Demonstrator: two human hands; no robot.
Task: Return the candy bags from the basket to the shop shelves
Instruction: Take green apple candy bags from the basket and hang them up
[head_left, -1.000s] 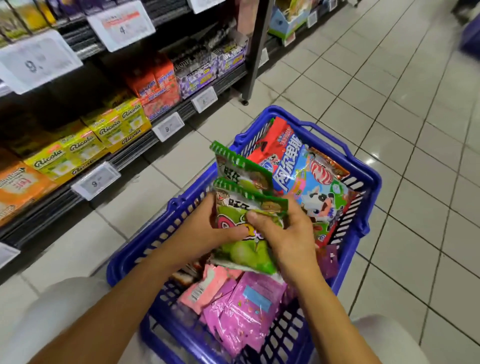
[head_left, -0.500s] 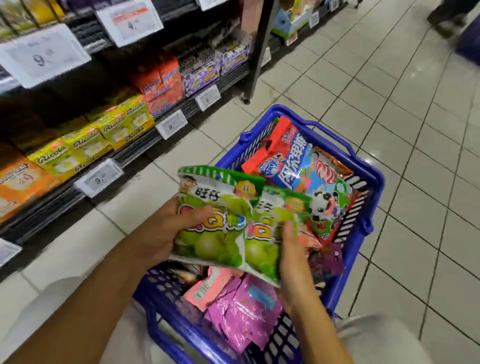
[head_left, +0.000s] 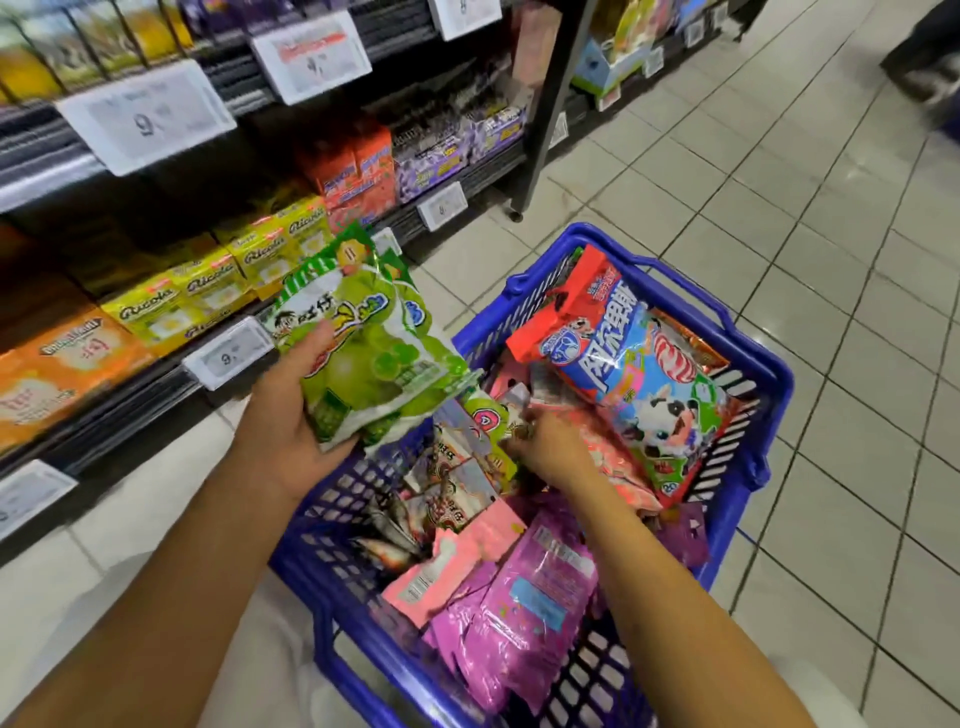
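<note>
Shop aisle, blue basket (head_left: 769, 395) sitting by the candy shelves (head_left: 156, 364)
I'm seeing the left hand (head_left: 280, 431) gripping green candy bags (head_left: 363, 353) above the rim; right hand (head_left: 550, 447) is digging among bags, grip unclear.

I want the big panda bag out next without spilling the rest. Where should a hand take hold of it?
Best guess: pinch the red top edge of the panda bag from above on the shelf side. That end tilts up clear, while its lower end lies against the blue basket wall, over smaller bags. The right hand is nearest.
</note>
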